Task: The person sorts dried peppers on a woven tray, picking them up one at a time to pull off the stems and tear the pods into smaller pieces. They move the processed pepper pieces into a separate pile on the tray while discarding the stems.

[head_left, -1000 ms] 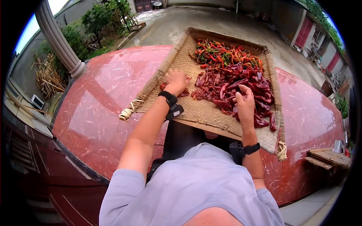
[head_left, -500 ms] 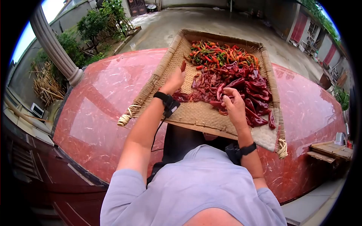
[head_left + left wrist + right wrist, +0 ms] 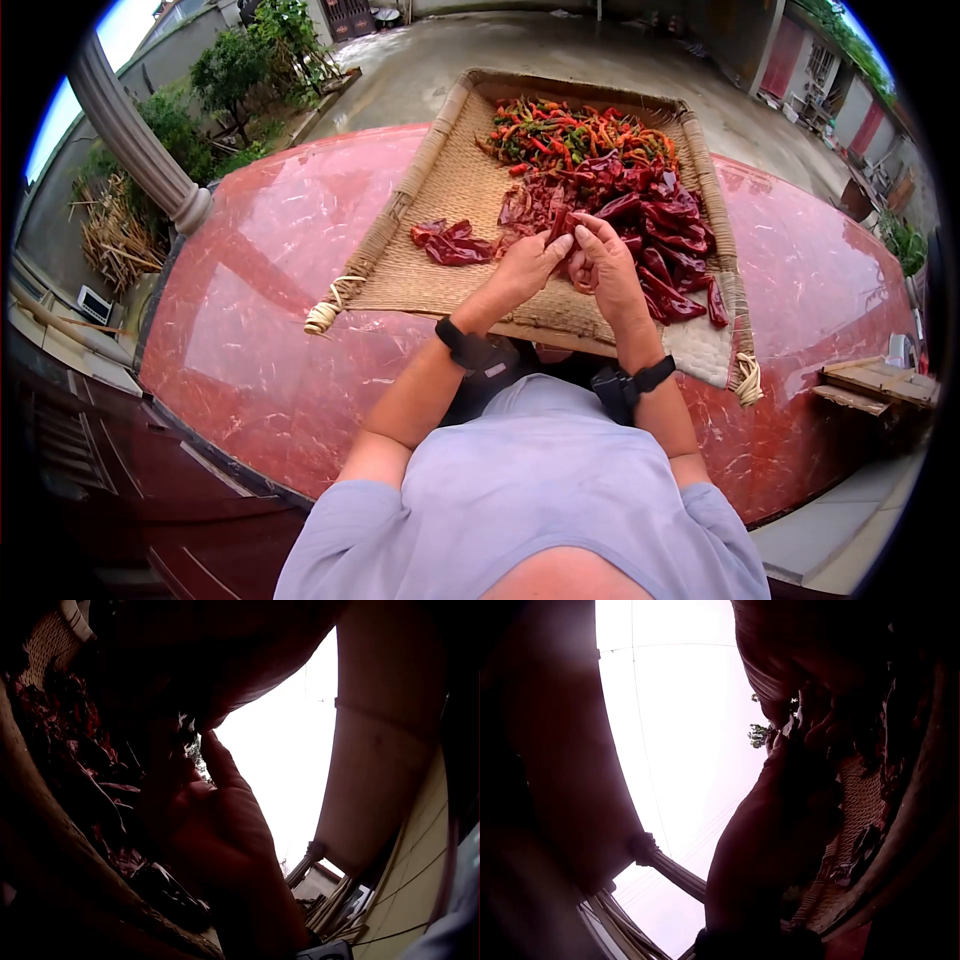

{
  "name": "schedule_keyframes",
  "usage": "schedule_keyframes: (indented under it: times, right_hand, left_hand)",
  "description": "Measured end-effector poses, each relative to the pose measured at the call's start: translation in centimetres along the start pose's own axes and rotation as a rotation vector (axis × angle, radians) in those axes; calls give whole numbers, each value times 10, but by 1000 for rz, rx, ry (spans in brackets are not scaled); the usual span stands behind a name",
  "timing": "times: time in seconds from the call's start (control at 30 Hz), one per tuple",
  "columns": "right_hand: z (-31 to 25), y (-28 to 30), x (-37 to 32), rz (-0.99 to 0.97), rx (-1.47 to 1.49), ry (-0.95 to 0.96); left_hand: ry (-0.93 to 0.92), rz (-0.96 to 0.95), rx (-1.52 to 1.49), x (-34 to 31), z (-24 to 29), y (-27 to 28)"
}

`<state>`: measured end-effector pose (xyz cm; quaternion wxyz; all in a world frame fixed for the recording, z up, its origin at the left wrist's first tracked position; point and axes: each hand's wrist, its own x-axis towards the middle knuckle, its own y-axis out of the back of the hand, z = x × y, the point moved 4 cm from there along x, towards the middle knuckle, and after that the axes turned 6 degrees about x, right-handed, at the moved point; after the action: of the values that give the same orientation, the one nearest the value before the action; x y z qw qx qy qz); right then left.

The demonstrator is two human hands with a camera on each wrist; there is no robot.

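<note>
A dark red dried chili [image 3: 561, 223] is up between my two hands above the near part of a woven tray [image 3: 400, 200]. My left hand [image 3: 525, 270] pinches it between thumb and fingers. From the other side my right hand [image 3: 610, 280] meets it, thumb and fingertips gripping close beside the left thumb. Both wrist views are dark; the left hand [image 3: 217, 817] and right hand [image 3: 757, 832] show there mostly as silhouettes. A small group of red chilies [image 3: 455, 244] lies at the tray's left. Large glossy dried chilies [image 3: 685, 235] are heaped at the right.
Thin red, orange and green chilies [image 3: 580, 138] fill the tray's far end, with crumpled dark red ones [image 3: 528, 205] nearer. A pale patch [image 3: 700, 352] covers its near right corner. Underneath is a red marble-patterned surface [image 3: 260, 270]. A fluted column [image 3: 140, 130] stands at left.
My left hand picked up a chili from the small group at left and carried it right to the right hand. The right hand moved slightly left, and its fingers closed in on the chili.
</note>
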<state>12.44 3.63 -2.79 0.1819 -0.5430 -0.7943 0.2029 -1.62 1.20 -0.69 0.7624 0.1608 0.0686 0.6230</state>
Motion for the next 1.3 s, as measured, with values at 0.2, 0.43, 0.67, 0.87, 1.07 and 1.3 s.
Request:
schedule_keyframes:
  times: [0.2,0.43,0.67,0.87,1.07,1.3]
  right_hand:
    - [-13,10,-7,148,-82,136]
    - [-32,50,-8,485,-368,274]
    - [-30,1,-17,194,-526,372]
    - [-19,-2,-13,16,-610,279]
    - [-49,25,-19,388,-687,353]
    - [-45,33,-19,495,-729,445]
  left_hand:
    - [152,13,-107,-16,-7,-7]
    - [145,91,-56,-7,-31,0]
    - [22,55,39,-5,-37,-15]
    - [-100,79,234,-20,-14,-9]
    - [-29,450,1006,-29,-25,51]
    - [236,491,1237,-39,-69,102]
